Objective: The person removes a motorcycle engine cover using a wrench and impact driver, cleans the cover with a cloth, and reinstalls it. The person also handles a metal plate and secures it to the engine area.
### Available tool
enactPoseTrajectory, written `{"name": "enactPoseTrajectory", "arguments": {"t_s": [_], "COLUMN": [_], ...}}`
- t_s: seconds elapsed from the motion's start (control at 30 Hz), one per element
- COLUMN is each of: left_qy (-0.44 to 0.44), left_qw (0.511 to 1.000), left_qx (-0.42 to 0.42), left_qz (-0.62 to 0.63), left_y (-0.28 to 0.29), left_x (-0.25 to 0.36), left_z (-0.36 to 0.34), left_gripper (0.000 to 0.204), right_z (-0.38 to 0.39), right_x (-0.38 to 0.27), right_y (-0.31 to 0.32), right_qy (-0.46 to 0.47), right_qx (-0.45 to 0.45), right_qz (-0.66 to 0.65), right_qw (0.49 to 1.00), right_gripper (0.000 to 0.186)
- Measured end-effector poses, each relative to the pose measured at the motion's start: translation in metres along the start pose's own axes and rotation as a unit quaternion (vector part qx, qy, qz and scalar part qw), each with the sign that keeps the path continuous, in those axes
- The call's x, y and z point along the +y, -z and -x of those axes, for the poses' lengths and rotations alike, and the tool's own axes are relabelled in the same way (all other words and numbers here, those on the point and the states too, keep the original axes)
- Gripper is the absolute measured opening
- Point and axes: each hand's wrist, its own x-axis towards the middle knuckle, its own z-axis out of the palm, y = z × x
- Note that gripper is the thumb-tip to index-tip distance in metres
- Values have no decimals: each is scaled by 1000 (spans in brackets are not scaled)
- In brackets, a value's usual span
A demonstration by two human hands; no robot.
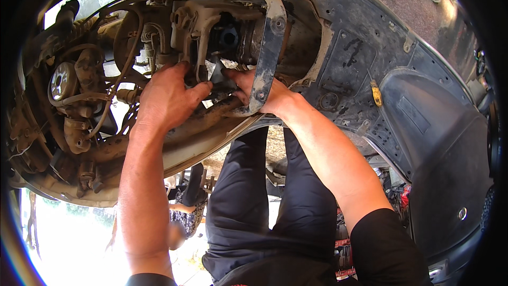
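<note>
Both my hands reach into the grimy mechanical bay of a vehicle, close together. My left hand (pixel 168 94) is curled beside a rusty bent metal pipe (pixel 205 39). Its thumb points to the right, and its other fingertips disappear among the parts. My right hand (pixel 260 89) reaches behind a dark, scuffed metal bracket (pixel 269 47), which covers part of it. Its thumb and fingers close near a small dark piece (pixel 218 76) between the hands. What either hand grips is hidden or too small to name.
A curved body rim (pixel 211 154) runs below my wrists. Left of my hands are hoses, cables and a round metal part (pixel 64 81). A yellow-handled screwdriver (pixel 376 94) lies on the black panel (pixel 346 58) at the right. My legs (pixel 238 196) stand below the rim.
</note>
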Motion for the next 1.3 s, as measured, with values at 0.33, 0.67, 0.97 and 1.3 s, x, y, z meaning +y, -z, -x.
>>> {"name": "enactPoseTrajectory", "arguments": {"t_s": [0.33, 0.67, 0.97, 1.3], "left_qy": [17, 26, 31, 29], "left_qw": [999, 998, 997, 996], "left_qx": [-23, -1, 14, 22], "left_qz": [-29, -49, -74, -77], "left_y": [4, -7, -14, -20], "left_x": [9, 17, 27, 36], "left_z": [2, 0, -2, -3], "left_gripper": [54, 48, 50, 50], "right_z": [-4, -10, -5, -5], "right_x": [7, 24, 12, 19], "right_y": [0, 5, 9, 8], "right_qy": [30, 80, 11, -27], "right_qx": [3, -6, -12, 15], "right_qz": [54, 128, 119, 131], "right_qw": [998, 989, 993, 991], "right_gripper": [44, 55, 60, 28]}}
